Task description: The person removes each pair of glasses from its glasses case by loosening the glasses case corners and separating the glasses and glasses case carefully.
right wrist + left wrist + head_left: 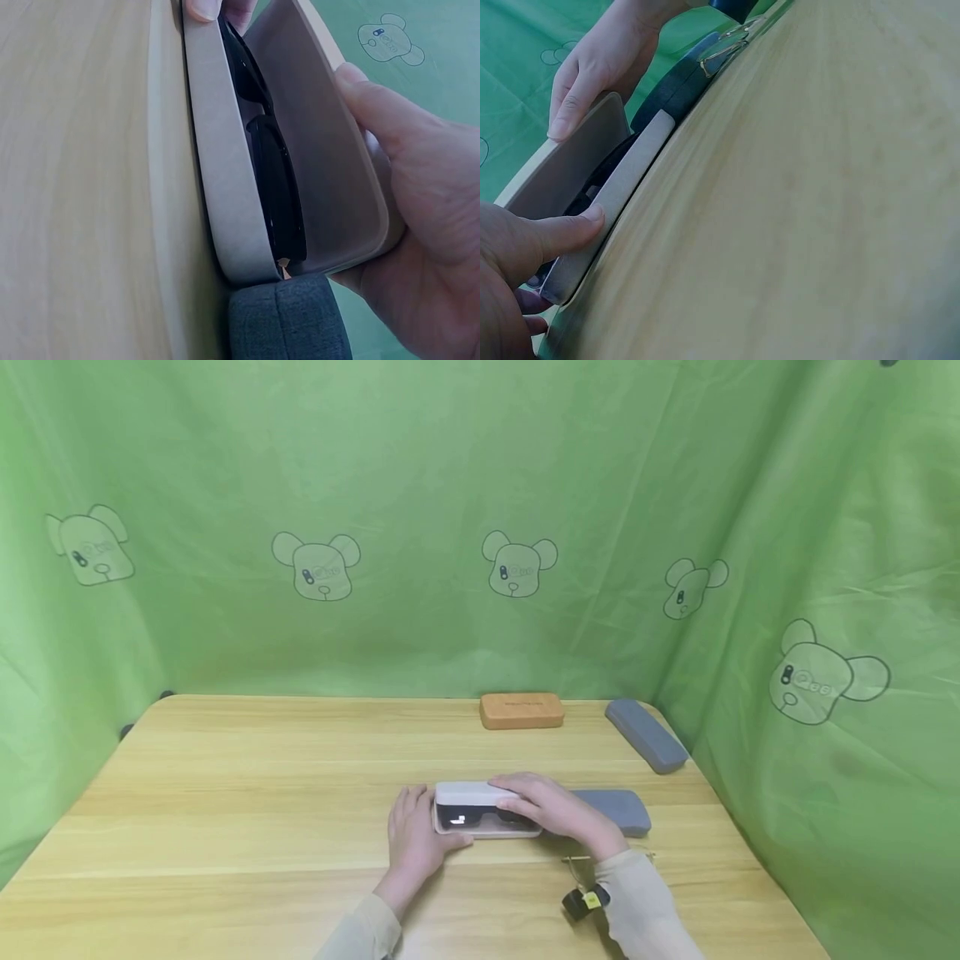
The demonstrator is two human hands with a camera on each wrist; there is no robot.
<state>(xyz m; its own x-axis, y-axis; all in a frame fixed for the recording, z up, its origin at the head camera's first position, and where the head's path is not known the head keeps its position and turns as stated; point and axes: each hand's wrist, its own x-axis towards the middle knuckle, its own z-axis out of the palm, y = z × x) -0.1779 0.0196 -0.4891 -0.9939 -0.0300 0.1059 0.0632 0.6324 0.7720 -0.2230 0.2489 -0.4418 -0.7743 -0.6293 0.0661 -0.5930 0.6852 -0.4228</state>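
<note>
A pale glasses case [471, 792] lies on the table with its lid partly raised. Inside it are black sunglasses [277, 187], their lenses facing out through the gap. My left hand [415, 837] grips the left end of the base, thumb along the front wall and fingers around the side. My right hand [553, 810] holds the lid, its thumb at the lid's front edge in the right wrist view, fingers behind it. A blue-grey glasses case [621, 812] sits right beside the pale case's right end, partly behind my right hand.
Thin-rimmed eyeglasses [576, 859] lie near my right forearm, partly hidden by it. A black wrist device with a yellow tag [592, 900] is at my right sleeve. An orange-brown case [521, 711] and another blue-grey case [647, 737] stand toward the far edge. Green curtains surround the table.
</note>
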